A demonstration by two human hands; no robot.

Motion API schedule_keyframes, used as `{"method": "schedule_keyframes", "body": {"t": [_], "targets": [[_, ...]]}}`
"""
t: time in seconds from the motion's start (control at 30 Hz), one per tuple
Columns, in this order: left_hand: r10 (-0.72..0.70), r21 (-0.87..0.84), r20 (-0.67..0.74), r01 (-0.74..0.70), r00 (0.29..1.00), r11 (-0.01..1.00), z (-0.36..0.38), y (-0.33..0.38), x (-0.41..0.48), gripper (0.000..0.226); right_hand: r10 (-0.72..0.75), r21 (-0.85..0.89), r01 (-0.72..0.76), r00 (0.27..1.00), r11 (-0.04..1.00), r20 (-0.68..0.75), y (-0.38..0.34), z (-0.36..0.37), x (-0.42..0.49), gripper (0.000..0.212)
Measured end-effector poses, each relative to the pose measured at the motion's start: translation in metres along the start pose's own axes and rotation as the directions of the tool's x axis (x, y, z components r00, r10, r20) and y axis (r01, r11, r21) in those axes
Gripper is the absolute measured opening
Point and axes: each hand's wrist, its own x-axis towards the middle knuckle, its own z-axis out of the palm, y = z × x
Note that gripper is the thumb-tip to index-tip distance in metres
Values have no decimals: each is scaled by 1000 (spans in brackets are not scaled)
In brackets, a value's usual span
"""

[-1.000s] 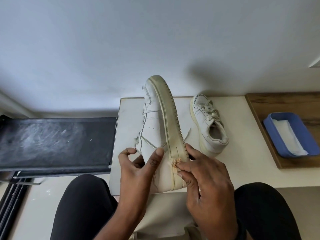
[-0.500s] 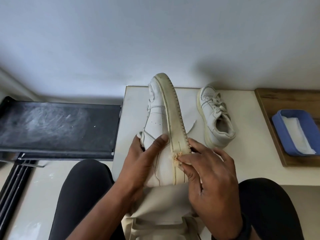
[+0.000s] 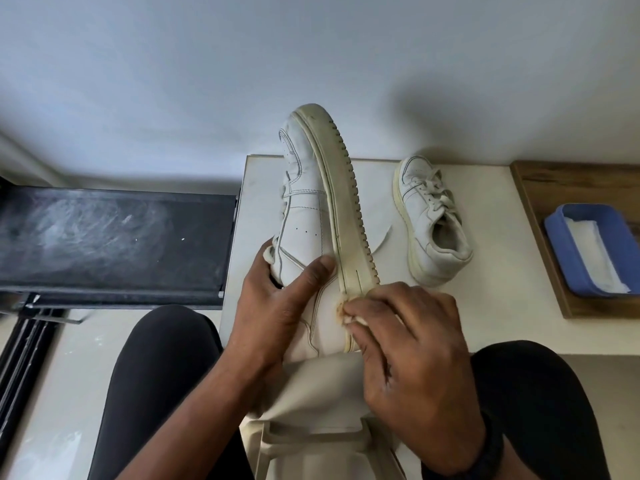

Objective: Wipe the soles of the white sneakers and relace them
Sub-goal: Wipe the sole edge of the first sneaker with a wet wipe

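Note:
My left hand [image 3: 277, 306] grips a white sneaker [image 3: 308, 216] by its upper, toe pointing away from me and the yellowed sole edge [image 3: 341, 202] turned to the right. My right hand [image 3: 412, 362] pinches a small soiled wipe [image 3: 346, 311] against the sole edge near the heel. The heel rests at my lap. The second white sneaker [image 3: 429, 220], laced, lies on the white table [image 3: 485, 306] to the right, apart from both hands.
A blue tray [image 3: 557, 251] with white wipes sits on a wooden board [image 3: 540, 188] at the right. A round white patch [image 3: 377, 233] lies on the table behind the held sneaker. A black shelf [image 3: 114, 240] stands to the left. My knees are below.
The view has shifted. My right hand with the wipe stays near the heel end of the sole edge, and my left thumb has slid across the upper.

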Motion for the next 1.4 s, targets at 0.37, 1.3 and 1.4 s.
{"method": "schedule_keyframes", "body": {"t": [0.37,1.3,1.4], "targets": [[-62,-18,36,63,997,998,5,0,-5,39,120,78,-119,993,990,-7,16,-9,9,18],[-64,115,90,53,994,992,2,-3,-6,37,148,73,-150,988,986,30,40,-10,22,12],[-62,114,80,53,995,992,2,-3,-6,39,90,105,-97,994,990,68,35,-15,19,14]]}}
